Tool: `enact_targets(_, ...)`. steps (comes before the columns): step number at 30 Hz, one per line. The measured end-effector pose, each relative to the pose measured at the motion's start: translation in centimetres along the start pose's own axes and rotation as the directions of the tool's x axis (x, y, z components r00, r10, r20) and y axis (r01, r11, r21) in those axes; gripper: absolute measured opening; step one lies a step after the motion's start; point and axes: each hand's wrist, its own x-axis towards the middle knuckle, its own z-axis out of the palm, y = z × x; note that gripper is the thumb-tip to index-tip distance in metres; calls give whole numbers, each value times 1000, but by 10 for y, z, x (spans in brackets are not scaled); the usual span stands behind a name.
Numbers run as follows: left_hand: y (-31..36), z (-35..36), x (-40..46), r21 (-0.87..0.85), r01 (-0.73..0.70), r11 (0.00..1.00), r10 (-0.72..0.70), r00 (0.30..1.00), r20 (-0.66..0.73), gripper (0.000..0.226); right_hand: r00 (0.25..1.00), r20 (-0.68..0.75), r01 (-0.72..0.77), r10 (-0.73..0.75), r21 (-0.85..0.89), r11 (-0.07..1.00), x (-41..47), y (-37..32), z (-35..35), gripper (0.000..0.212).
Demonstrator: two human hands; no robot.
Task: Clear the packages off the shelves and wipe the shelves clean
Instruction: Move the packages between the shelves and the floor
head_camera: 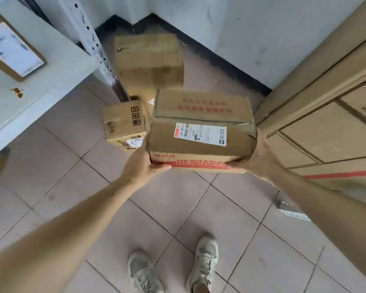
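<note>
Both hands, left grip [142, 163] and right grip [256, 159], hold a carton [199, 134] over tiled floor [72, 187].

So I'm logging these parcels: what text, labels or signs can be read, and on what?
Held box, front face: "能量饮料", upside down.
Its top flap: red characters, too blurred.
Its shipping label: too small.
Small box on floor: handling symbols, no legible words.
Shelf parcel's label: blurred.

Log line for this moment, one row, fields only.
phase: clearing | held: labelled box, above floor | left hand: grip on left end | right hand: grip on right end | floor: two boxes
</note>
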Motion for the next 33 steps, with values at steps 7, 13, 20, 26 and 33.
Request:
enact_targets(7, -115, 103, 59, -23, 17, 1000, -16, 1000, 25, 109, 1000, -2, 3, -3, -36, 999, 90, 122, 74, 121)
enact_targets(13, -188, 159, 105, 41, 40, 998, -40, 999, 7, 102, 1000, -24, -22, 20, -67, 998, 159, 186, 134, 137)
enact_targets(20, -234, 196, 150, 48, 29, 998, -28, 999, -38, 99, 996, -85, -42, 34, -97, 994, 201, 226, 168, 116)
enact_targets(26, -246, 205, 156, 165, 85, 983, -85, 996, -8, 91, 988, -122, -122, 99, -195, 973, 206, 230, 181, 126)
enact_targets(33, -223, 179, 143, 485, 213, 848, -301, 947, 110, 59, 979, -80, -202, 186, -442, 874, 185, 200, 157, 111)
